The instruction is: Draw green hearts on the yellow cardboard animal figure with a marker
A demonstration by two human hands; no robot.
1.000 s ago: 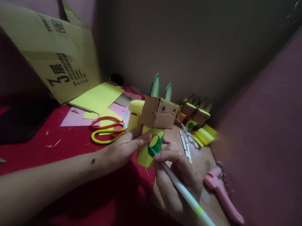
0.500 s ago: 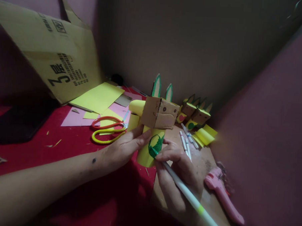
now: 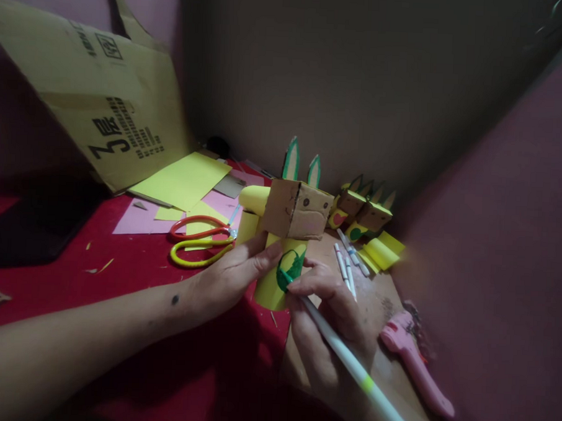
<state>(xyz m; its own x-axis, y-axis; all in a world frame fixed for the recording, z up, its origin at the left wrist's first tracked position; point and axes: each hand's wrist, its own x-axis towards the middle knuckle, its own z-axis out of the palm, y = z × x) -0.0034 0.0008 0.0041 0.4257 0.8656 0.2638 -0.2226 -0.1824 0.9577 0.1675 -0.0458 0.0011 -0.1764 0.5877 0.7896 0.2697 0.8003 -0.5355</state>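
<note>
A cardboard animal figure (image 3: 297, 208) has a box head with drawn eyes, two green-edged ears and a yellow paper tube body. My left hand (image 3: 241, 264) is closed around the tube from the left, its thumb across the front. Between the fingers of my right hand (image 3: 327, 318) is a white felt-tip pen (image 3: 349, 359) with a yellow-green band. Its green tip touches the round green patch (image 3: 290, 270) on the tube. Part of that patch's upper area is still yellow inside a green outline.
Red-and-yellow-handled scissors (image 3: 202, 241) lie left, beside yellow paper (image 3: 186, 181). Similar figures (image 3: 376, 214) stand at the back right, near several markers (image 3: 346, 263). A pink glue gun (image 3: 416, 365) lies on the right. A large cardboard box (image 3: 104, 97) stands at the left.
The pen has shifted slightly, its rear end moving a little left and its tip a little up and left on the green patch. The figure and my left hand stay nearly still.
</note>
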